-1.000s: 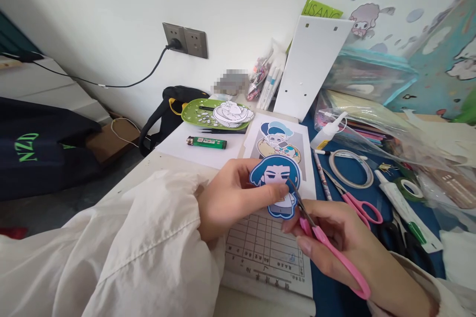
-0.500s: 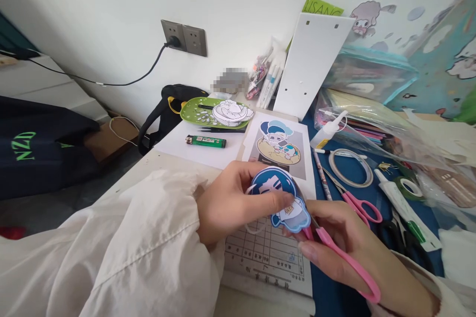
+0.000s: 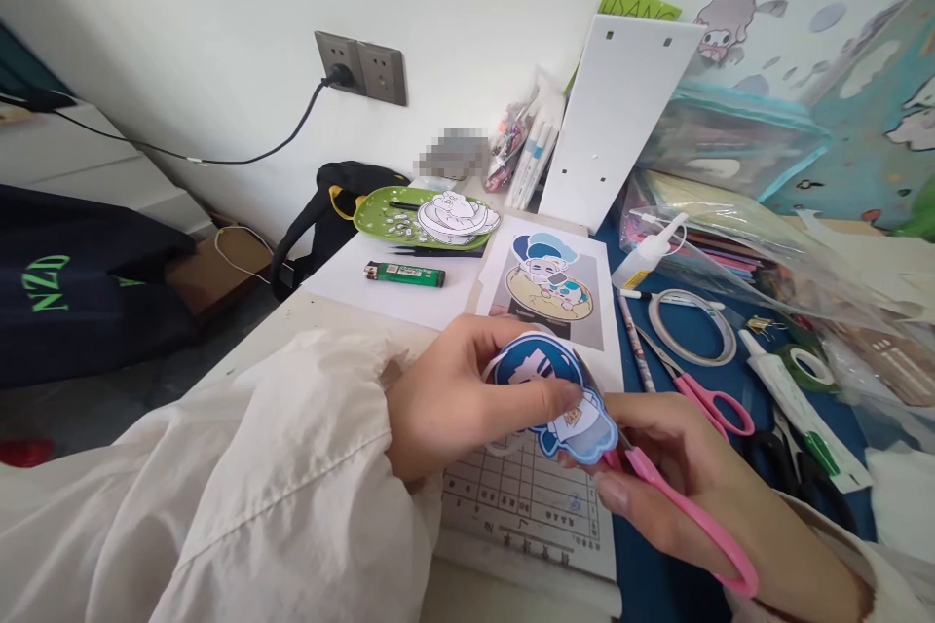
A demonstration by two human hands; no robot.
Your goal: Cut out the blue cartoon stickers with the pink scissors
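Observation:
My left hand pinches a blue paper cutout with a cartoon figure on it, thumb on its front. Fingers of my right hand are wrapped round pink-handled scissors, whose blades lie at the cutout's lower right edge, partly hidden behind it. Beneath both hands is a printed form with a grid. Just beyond the cutout lies a printed picture sheet with a figure on a yellow shape.
A green lighter and a green tray with white paper cutouts are farther back. On the blue mat at right lie a second pink pair of scissors, tape rolls, a glue bottle, a tube and black scissors.
The cutout has turned slightly, and its lower end has shifted a little right. My right hand and the scissors have moved slightly right. The camera view has shifted a little.

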